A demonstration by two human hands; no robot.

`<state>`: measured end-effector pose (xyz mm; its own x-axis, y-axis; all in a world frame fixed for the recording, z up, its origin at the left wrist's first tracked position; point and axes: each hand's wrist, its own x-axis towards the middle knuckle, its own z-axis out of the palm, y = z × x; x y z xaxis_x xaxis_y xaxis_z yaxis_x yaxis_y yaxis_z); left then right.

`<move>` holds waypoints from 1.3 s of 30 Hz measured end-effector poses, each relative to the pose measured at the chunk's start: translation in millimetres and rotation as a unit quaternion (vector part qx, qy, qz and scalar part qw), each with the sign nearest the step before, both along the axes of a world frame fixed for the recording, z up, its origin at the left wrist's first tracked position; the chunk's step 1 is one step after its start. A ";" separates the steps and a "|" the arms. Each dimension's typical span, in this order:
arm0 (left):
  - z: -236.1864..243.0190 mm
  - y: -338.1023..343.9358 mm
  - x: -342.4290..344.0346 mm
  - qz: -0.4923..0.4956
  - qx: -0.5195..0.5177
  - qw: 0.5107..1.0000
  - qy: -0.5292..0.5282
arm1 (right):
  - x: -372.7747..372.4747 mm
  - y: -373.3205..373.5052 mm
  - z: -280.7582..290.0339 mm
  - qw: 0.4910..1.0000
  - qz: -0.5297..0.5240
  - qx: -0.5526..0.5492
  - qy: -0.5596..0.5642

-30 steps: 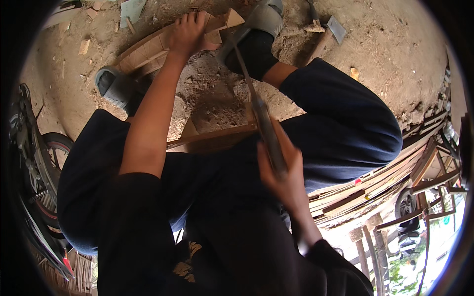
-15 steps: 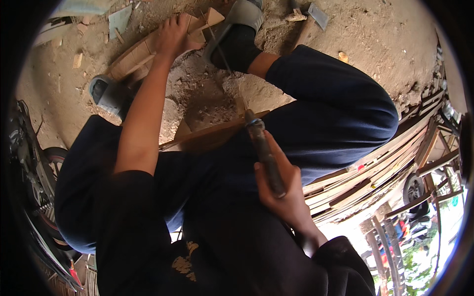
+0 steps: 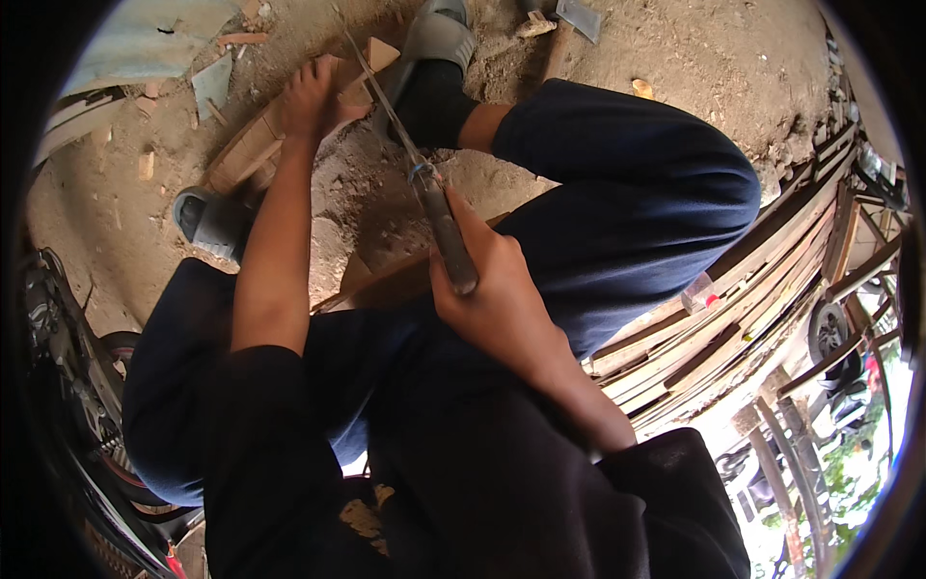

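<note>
My left hand (image 3: 313, 101) is wrapped over the far part of a long piece of wood (image 3: 243, 152) that lies slanting on the dirt between my feet. The wood's cut end shows just past my fingers. In my right hand (image 3: 497, 280) is a saw (image 3: 448, 236) with a dark handle and a long thin blade. Its blade points away and to the left, crossing the wood beside my left hand. Whether the teeth touch the wood I cannot tell.
My grey slippers (image 3: 214, 222) stand on either side of the wood. A board (image 3: 391, 289) lies close to my legs. A metal blade (image 3: 580, 17) is at the far right, wood slats (image 3: 675, 362) are stacked at right, and a bicycle-like machine (image 3: 82, 376) stands at left.
My right hand has moved forward and left with the saw, so the blade reaches farther past the wood. My left hand keeps its hold; the whole view has shifted slightly.
</note>
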<state>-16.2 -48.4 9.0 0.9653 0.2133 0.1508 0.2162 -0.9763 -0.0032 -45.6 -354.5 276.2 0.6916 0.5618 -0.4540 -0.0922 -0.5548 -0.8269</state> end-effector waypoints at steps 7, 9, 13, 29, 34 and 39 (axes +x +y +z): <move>-19.4 5.2 -8.0 -0.001 -0.029 1.000 -0.002 | -21.9 -39.7 26.0 1.000 -0.007 -0.020 -0.003; -12.4 7.2 -6.5 0.008 -0.050 0.999 0.021 | -0.1 -14.3 -8.8 1.000 0.002 -0.017 0.008; -8.8 3.2 -7.3 0.030 -0.049 0.998 -0.001 | -13.6 -15.3 -5.6 1.000 0.003 0.021 -0.023; 10.2 -13.5 8.4 0.093 -0.150 0.977 0.115 | -14.9 -47.8 -12.5 0.992 0.036 0.005 -0.121; -4.6 -0.7 -2.0 0.093 -0.122 0.986 0.066 | -14.4 -9.0 -4.5 0.998 0.040 -0.048 -0.008; 8.7 -4.6 -0.9 0.081 -0.093 0.991 0.056 | -27.7 -39.6 17.9 0.998 0.024 -0.004 -0.051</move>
<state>-17.0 -53.0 17.7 0.9249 0.3801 -0.0107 0.3778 -0.9152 0.1405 -73.3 -394.2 294.1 0.7062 0.5928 -0.3870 0.0194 -0.5626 -0.8265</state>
